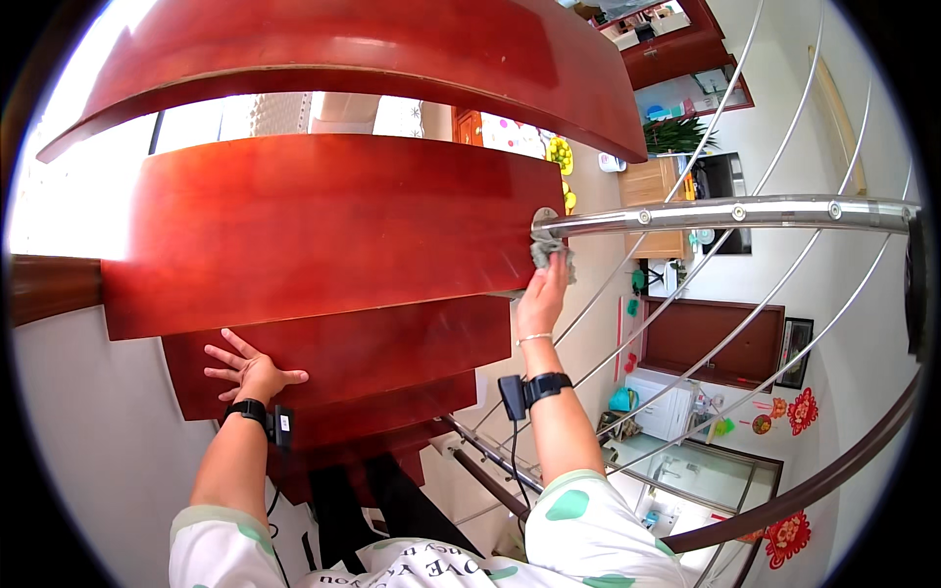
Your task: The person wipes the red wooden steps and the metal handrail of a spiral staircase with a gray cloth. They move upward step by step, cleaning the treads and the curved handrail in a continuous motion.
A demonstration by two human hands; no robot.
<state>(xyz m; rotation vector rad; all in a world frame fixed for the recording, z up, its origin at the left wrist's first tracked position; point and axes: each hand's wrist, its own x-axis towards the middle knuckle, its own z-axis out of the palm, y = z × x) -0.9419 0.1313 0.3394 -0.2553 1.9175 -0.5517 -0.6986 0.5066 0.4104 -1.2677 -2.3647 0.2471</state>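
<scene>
A crumpled grey cloth (551, 250) lies against the right end of a red wooden stair tread (331, 228), just by the round base of a steel baluster post (735, 214). My right hand (545, 290) presses on this cloth, its fingers stretched out towards the post's foot. On the lower stair tread (412, 334) my left hand (257, 373) rests with its fingers spread and nothing held. Both wrists carry black straps with small devices.
Thin steel rods (691, 283) run beside the stairs on the right, with a dark curved handrail (816, 500) nearer me. Another red tread (367, 59) rises above, with an open gap under it. A white wall (81, 411) borders the left side.
</scene>
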